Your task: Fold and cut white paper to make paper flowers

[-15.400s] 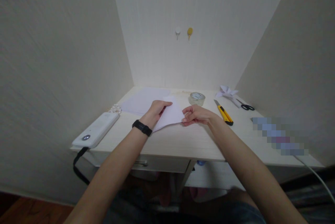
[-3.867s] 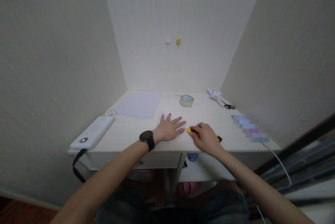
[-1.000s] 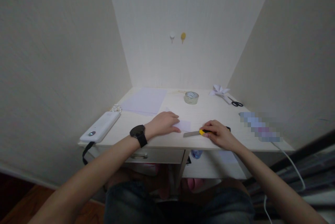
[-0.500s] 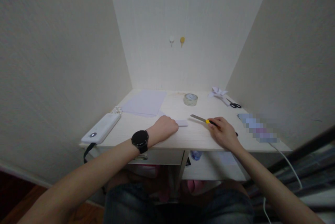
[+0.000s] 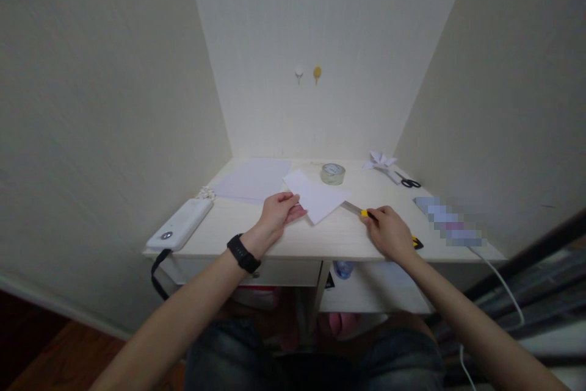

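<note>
Between its thumb and fingers my left hand [image 5: 280, 215] pinches a small white sheet of paper [image 5: 317, 197], tilted above the desk. A black watch is on that wrist. My right hand [image 5: 390, 232] is wrapped round a yellow and black utility knife [image 5: 365, 213]. Its long blade is extended and points left, with the tip beside or behind the paper's right corner; whether they touch I cannot tell. The knife's tail end shows past the heel of the hand. Behind the paper stands a roll of clear tape [image 5: 332, 174].
Larger white sheets [image 5: 254, 179] lie at the back left of the white desk [image 5: 274, 244]. A white device with a strap [image 5: 180, 224] rests at the left edge. Folded paper [image 5: 381, 162], black scissors [image 5: 409, 182] and a blurred-out object [image 5: 448, 223] are on the right. Walls enclose the desk.
My left hand has turned from a palm-down fist to a pinch, lifting and opening out the paper from the desktop. My right hand keeps the knife in nearly the same place.
</note>
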A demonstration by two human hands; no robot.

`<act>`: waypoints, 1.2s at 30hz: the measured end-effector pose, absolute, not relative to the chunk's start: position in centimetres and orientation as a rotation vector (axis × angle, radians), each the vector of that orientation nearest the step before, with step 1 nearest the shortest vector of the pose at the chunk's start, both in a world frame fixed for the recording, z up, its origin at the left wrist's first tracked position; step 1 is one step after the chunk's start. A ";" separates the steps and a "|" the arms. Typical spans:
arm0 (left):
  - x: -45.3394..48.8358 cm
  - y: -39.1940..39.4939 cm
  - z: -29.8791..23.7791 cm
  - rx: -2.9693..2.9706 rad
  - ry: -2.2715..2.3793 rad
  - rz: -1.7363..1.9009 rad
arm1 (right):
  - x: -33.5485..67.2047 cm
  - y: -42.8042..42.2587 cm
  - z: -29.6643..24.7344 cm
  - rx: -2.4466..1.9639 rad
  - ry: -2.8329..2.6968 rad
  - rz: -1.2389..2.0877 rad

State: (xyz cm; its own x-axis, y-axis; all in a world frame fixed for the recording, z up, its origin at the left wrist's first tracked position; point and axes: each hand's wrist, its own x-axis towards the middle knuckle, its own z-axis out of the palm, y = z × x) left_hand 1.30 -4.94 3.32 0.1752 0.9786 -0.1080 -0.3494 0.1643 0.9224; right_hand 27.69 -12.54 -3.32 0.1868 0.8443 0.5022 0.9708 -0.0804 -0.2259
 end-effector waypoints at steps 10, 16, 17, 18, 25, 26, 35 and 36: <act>1.8 -4.7 0.3 0.836 1.003 1.190 | 26.8 -11.6 -3.2 -1.826 -1.706 -0.247; 1.8 -5.2 0.2 0.909 1.059 1.079 | 26.4 -11.0 -3.2 -1.716 -1.912 -0.149; 1.6 -5.3 0.4 0.964 1.078 0.964 | 26.3 -10.9 -3.2 -1.720 -1.935 -0.149; 1.3 -5.5 0.7 1.040 1.104 0.829 | 26.3 -10.8 -3.2 -1.728 -1.951 -0.156; 0.2 -6.5 1.9 2.465 1.257 0.529 | 26.3 -10.5 -3.3 -1.736 -2.027 -0.196; 0.4 -6.4 1.8 2.675 1.129 0.548 | 26.4 -10.4 -3.3 -1.734 -2.026 -0.201; 3.0 -3.1 -1.0 2.988 0.763 0.170 | 26.7 -10.3 -3.2 -1.662 -2.047 -0.156; 3.1 -3.0 -1.1 2.984 0.813 0.168 | 26.7 -10.3 -3.1 -1.662 -2.046 -0.152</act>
State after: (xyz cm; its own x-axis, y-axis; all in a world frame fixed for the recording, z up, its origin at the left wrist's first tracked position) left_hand 3.09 -3.01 -1.12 0.8563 0.5080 0.0931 0.5033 -0.8612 0.0710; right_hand 26.67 -10.35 -3.11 -0.1335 0.8879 0.4402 0.9433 0.2501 -0.2184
